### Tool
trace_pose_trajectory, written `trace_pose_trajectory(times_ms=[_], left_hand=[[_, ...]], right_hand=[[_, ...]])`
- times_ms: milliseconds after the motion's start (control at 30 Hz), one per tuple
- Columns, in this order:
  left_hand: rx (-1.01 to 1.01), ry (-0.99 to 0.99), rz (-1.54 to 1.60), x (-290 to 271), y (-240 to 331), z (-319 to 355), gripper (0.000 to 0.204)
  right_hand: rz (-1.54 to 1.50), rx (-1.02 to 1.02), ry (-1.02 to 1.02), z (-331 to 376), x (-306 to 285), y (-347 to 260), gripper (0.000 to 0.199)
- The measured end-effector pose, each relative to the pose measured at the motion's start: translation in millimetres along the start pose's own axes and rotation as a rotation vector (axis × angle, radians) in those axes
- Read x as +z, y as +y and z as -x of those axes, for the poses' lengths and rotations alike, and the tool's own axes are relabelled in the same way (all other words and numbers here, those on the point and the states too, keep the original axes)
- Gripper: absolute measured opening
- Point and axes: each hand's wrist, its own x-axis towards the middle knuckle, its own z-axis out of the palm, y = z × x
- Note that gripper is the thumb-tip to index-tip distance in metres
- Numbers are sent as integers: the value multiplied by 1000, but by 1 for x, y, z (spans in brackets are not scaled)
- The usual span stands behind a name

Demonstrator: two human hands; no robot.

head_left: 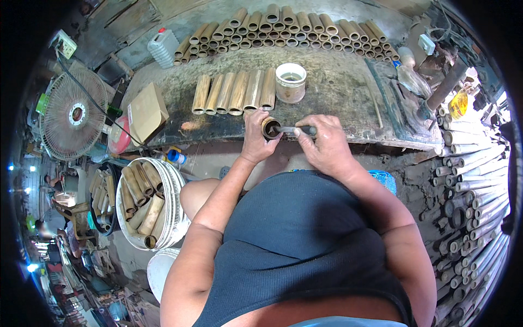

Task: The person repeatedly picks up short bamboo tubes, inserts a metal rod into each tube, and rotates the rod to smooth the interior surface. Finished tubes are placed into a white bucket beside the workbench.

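At the front edge of the workbench, my left hand (257,139) is wrapped round a short bamboo tube (266,124), its open end turned toward me. My right hand (329,143) grips a slim hand tool (287,129) with a grey shaft and a darker handle. The tool's tip reaches the mouth of the tube; its exact shape is hidden there. Just beyond my hands, several bamboo tubes (238,94) lie side by side in a row. A white tub (291,94) with liquid in it stands right of that row.
Stacked bamboo tubes (283,27) line the back of the workbench (338,92). A plastic jug (163,49), a cardboard box (147,113) and a fan (76,114) stand left. A bucket of tubes (177,199) is by my left leg. Long bamboo poles (474,201) are piled right.
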Motion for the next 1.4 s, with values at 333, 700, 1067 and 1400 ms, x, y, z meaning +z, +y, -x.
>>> trace_pose_trajectory(times_ms=[333, 700, 1067, 1400], left_hand=[[-132, 17, 149, -4, 5, 2, 79], [-194, 107, 265, -1, -3, 15, 76], [-258, 116, 253, -19, 2, 14, 71], [-332, 128, 178, -24, 13, 3, 69]], right_hand=[[-223, 158, -126, -2, 0, -1, 17], [16, -62, -289, -20, 42, 8, 24], [-72, -134, -172, -25, 21, -16, 30], [-20, -125, -208, -31, 39, -22, 31]])
